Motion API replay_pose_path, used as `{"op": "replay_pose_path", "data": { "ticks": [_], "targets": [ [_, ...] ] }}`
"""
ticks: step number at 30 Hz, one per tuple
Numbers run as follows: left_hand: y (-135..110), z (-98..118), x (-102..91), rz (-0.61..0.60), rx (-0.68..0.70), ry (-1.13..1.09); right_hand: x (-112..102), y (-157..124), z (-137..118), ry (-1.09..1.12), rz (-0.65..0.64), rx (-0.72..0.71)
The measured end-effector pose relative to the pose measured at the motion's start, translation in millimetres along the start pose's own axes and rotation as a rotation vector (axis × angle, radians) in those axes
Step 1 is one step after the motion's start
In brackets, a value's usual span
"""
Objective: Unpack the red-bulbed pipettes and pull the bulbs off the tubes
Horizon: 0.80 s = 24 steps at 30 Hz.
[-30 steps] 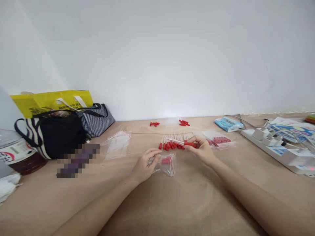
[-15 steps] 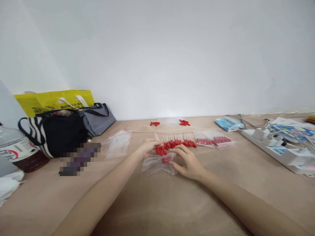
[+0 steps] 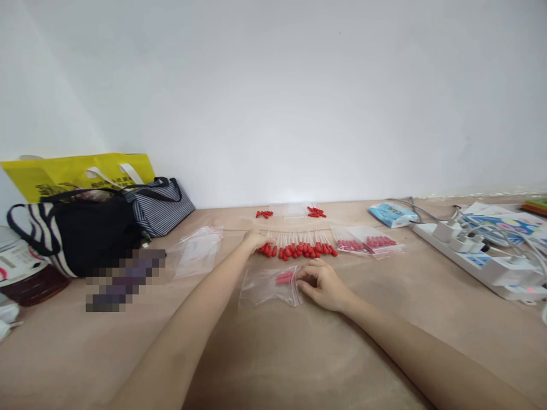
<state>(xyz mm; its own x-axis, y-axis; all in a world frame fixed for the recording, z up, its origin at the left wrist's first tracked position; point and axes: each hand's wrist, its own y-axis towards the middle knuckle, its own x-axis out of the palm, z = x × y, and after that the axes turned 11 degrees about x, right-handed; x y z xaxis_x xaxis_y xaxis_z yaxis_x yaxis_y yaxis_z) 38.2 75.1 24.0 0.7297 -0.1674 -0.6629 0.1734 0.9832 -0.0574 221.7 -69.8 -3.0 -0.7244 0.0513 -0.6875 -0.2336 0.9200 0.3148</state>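
A small clear zip bag with a red-bulbed dropper inside lies flat on the tan table. My right hand rests at the bag's right, open end, fingers curled on its edge. My left hand reaches further back to the left end of a row of several thin droppers with red bulbs, fingers closed around one or more of them. Two filled zip bags lie just right of the row.
Two small clusters of red bulbs lie near the wall. Empty zip bags sit to the left, beside a striped bag, a black bag and a yellow bag. A power strip and a blue packet are on the right.
My right hand left the dropper row and came down to the bag's opening. My left hand let go of the bag and reached out to the left end of the row.
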Motion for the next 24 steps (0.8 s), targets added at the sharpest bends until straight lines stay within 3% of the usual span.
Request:
{"op": "replay_pose_path", "data": {
  "ticks": [6,13,17,20,21,24],
  "targets": [
    [-13.6,1.6,-14.9,0.046,-0.028,0.225,0.8,0.8,-1.7,-0.025,-0.018,0.006],
    [-38.3,-4.3,-19.4,-0.021,-0.016,0.153,2.2,2.1,-1.9,-0.012,0.032,0.106],
    [-56.9,-9.2,-19.0,0.045,0.06,0.152,1.7,2.5,-3.3,-0.011,0.035,0.097],
    [-84.8,-12.4,-17.2,0.134,0.228,0.2,2.5,2.9,-2.7,-0.004,0.022,0.092],
    [-95.9,-13.7,-15.6,0.138,0.374,0.238,2.9,3.2,-2.1,0.002,0.018,0.087],
    [-125.5,-18.6,-7.8,0.011,0.688,0.273,4.3,3.7,-0.1,0.015,0.012,0.068]
  ]
}}
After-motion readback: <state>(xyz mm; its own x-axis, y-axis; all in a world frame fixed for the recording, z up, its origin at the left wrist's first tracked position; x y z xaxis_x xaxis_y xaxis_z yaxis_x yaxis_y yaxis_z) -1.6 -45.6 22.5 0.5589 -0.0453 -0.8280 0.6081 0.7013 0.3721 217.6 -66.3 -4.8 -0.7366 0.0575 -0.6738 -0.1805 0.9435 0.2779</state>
